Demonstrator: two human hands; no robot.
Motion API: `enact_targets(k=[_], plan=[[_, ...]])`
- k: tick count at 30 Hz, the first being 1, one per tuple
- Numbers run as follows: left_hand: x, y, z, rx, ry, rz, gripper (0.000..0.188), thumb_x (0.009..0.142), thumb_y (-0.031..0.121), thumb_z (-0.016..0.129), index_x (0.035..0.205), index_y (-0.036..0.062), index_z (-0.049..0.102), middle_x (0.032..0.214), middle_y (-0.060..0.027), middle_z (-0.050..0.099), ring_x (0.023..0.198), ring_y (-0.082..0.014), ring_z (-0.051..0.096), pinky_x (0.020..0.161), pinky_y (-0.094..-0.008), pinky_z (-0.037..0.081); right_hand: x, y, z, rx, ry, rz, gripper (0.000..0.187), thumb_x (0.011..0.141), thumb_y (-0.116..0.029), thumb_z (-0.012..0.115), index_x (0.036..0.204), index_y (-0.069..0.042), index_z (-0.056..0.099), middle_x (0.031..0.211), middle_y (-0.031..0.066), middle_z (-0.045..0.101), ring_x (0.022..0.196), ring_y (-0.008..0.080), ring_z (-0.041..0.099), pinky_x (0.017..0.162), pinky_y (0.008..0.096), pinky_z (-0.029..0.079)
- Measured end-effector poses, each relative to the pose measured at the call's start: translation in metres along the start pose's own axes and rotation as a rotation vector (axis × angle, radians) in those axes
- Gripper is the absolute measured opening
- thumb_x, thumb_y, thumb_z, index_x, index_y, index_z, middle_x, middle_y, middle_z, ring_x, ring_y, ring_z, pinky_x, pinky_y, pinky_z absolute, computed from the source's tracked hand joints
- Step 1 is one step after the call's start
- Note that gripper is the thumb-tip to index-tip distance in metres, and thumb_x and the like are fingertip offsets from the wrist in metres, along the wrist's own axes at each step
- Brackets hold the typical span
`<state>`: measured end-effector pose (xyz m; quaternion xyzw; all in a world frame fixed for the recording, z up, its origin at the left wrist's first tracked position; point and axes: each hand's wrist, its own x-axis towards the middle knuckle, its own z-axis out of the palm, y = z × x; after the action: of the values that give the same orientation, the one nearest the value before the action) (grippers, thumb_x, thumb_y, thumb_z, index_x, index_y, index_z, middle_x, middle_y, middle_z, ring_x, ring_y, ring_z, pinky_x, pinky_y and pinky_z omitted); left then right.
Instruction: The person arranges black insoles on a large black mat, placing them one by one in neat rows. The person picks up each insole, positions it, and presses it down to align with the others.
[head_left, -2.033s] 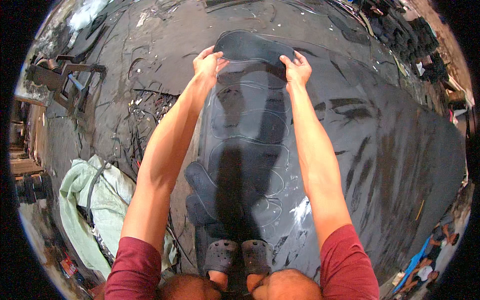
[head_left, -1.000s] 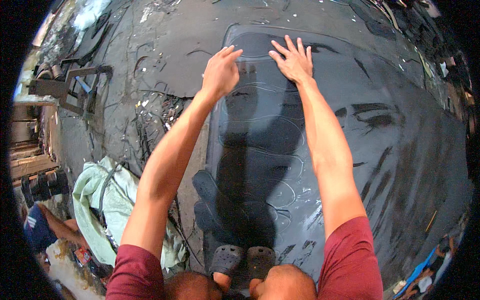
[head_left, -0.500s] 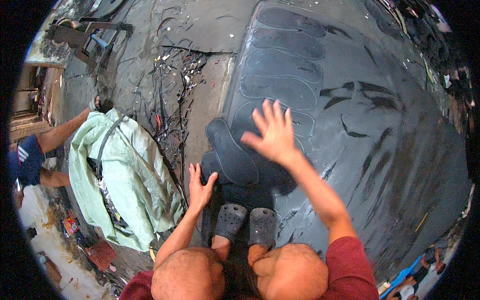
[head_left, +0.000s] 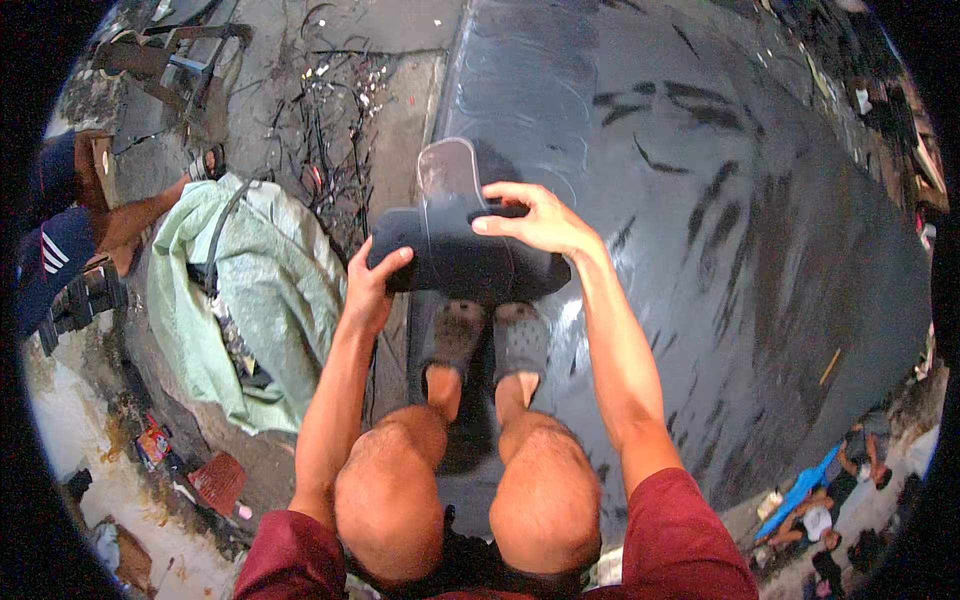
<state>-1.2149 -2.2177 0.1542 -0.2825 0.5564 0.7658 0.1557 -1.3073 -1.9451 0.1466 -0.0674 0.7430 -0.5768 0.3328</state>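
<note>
1 flat, black, rubbery sole-shaped piece [head_left: 440,258] meets 1 flat grey round-ended piece [head_left: 448,172] just beyond the dark-grey perforated clogs [head_left: 520,335]. The left hand [head_left: 372,285] pinches the black one; the right hand's [head_left: 540,222] fingers curve half-open, hold unclear. Loose pinching might let both slip.

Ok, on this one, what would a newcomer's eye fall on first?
Probably the pale green sack, bright on the left. Next, the dark sole pieces at centre, between the left hand and right hand, with a glossy end jutting toward the picture's top. The broad black sheet also stands out, filling much of the right.
</note>
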Motion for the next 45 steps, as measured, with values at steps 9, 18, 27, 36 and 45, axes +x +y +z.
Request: enact_targets(k=[9, 18, 27, 36, 45], plan=[[-0.162, 0.056, 0.0, -0.044, -0.008, -0.248, 0.039, 0.09, 0.024, 0.073, 0.121, 0.0034, 0.061, 0.109, -0.0071, 0.068, 0.095, -0.0206, 0.066, 0.087, -0.0396, 0.053, -0.161, -0.078, 0.068, 0.366, -0.07, 0.064, 0.034, 0.087, -0.022, 0.078, 0.114, -0.002, 0.072, 0.107, 0.0036, 0.074, 0.098, 0.0116, 0.064, 0.09, 0.0296, 0.051], [-0.337, -0.009, -0.032, -0.108, 0.022, -0.403, 0.056, 0.091, 0.017, 0.072, 0.138, 0.0091, 0.043, 0.123, -0.0078, 0.062, 0.111, -0.0236, 0.061, 0.088, -0.0456, 0.053, -0.267, -0.07, 0.224, 0.243, 0.206, 0.203, 0.051, 0.091, -0.013, 0.072, 0.135, 0.002, 0.054, 0.126, 0.0138, 0.065, 0.113, 0.0222, 0.062, 0.102, 0.0357, 0.047], [-0.434, -0.098, -0.092, -0.116, 0.061, -0.589, 0.07, 0.091, 0.014, 0.073, 0.148, 0.0049, 0.034, 0.131, -0.0109, 0.058, 0.11, -0.0222, 0.061, 0.091, -0.0397, 0.048, -0.368, -0.014, 0.312, 0.497, 0.134, 0.467, 0.082, 0.083, -0.019, 0.078, 0.149, 0.005, 0.035, 0.143, 0.0207, 0.053, 0.129, 0.0293, 0.053, 0.108, 0.0392, 0.042], [-0.535, -0.172, -0.135, -0.21, 0.127, -0.568, 0.079, 0.085, 0.009, 0.075, 0.15, 0.003, 0.03, 0.138, -0.0136, 0.053, 0.121, -0.0321, 0.055, 0.094, -0.0481, 0.047, -0.484, 0.001, 0.383, 0.709, 0.02, 0.49, 0.078, 0.081, -0.023, 0.081, 0.142, 0.005, 0.043, 0.136, 0.0214, 0.057, 0.125, 0.0301, 0.055, 0.106, 0.0405, 0.043], [-0.63, -0.22, -0.136, -0.238, -0.01, -0.486, 0.06, 0.091, 0.013, 0.071, 0.142, 0.0061, 0.042, 0.133, -0.0125, 0.059, 0.119, -0.0286, 0.06, 0.099, -0.0454, 0.051, -0.591, 0.045, 0.44, 0.696, 0.369, 0.45, 0.029, 0.089, -0.016, 0.074, 0.115, -0.005, 0.068, 0.1, 0.0054, 0.07, 0.093, 0.0133, 0.063, 0.083, 0.0331, 0.05]])
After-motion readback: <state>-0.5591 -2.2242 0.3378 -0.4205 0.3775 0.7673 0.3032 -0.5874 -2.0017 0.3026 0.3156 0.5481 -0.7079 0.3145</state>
